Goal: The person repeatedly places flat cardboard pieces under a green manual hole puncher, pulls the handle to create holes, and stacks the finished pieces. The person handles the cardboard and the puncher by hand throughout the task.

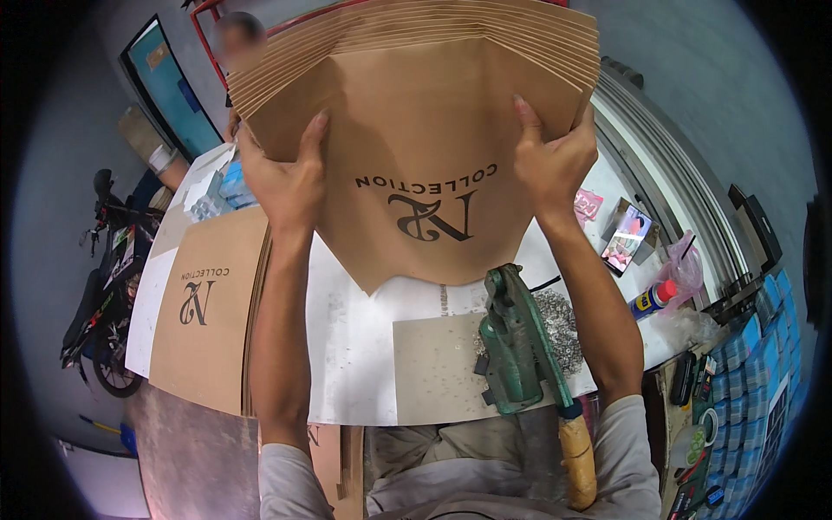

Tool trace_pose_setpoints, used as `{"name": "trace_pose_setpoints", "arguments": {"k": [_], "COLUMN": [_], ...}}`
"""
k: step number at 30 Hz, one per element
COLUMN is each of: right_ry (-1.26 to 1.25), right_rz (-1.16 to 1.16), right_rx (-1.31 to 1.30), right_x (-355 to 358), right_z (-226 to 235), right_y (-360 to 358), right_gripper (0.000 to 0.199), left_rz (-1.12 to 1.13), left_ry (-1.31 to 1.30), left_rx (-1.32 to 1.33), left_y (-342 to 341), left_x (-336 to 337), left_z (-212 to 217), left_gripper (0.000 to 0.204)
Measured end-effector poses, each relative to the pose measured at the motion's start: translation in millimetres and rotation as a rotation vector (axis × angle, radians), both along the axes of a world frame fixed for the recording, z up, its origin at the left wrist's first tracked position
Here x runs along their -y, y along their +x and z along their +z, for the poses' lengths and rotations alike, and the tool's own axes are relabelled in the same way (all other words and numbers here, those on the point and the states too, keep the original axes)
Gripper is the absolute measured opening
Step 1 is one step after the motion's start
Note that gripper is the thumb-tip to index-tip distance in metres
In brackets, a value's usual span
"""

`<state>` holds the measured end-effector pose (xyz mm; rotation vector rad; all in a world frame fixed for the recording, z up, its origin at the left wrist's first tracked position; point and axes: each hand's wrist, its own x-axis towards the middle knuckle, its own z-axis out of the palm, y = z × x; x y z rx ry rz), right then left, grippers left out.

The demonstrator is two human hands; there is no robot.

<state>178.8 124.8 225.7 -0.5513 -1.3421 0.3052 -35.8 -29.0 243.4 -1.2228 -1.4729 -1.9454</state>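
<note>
My left hand [290,178] and my right hand [555,160] grip a thick stack of brown kraft paper sheets [416,104] by its two sides, thumbs on the near face. The stack is raised above the table and bowed, its far edges fanned out in layers. Black printing on the front sheet appears upside down. Below it, at the table's near edge, stands a green lever press [511,347] with a wooden handle [576,455]. A heap of small metal pieces [559,329] lies beside the press, close to my right forearm.
Another pile of brown sheets [208,312] lies left on the white table [347,347]. A phone [626,238], a spray can [652,300] and a plastic bag [685,269] sit right. Blue-wrapped packs [754,373] are stacked beyond. Behind the stack is another person [238,39]; a motorbike [108,303] stands left.
</note>
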Motion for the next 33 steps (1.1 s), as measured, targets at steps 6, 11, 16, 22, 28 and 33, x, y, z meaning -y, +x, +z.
{"name": "trace_pose_setpoints", "arguments": {"k": [6,11,16,22,28,33], "right_ry": [0.036,0.193,-0.315,-0.597,-0.523,-0.595], "right_rz": [-0.075,0.089,0.508,0.664,0.601,0.504], "right_rx": [-0.088,0.094,0.263,0.297,0.316,0.380], "right_x": [10.3,-37.9,-74.4,-157.9,-186.5,-200.4], "right_z": [-6.0,-5.5,52.3,9.0,-60.7,-83.3], "right_y": [-15.6,6.7,3.8,-51.1,-71.0,-75.9], "right_gripper": [0.042,0.057,0.052,0.038,0.045,0.056], "left_rz": [0.201,0.038,-0.225,-0.104,-0.468,-0.529], "left_ry": [0.112,-0.019,-0.408,-0.719,-0.706,-0.637], "left_rx": [-0.012,-0.090,0.158,0.355,0.516,0.561], "left_y": [17.9,-24.5,-75.9,-154.8,-181.3,-190.6], "left_x": [-19.1,-8.9,-6.5,-81.9,-123.1,-149.9], "left_z": [-7.6,-1.0,53.6,19.5,-44.5,-86.6], "left_gripper": [0.053,0.059,0.063,0.064,0.062,0.060]}}
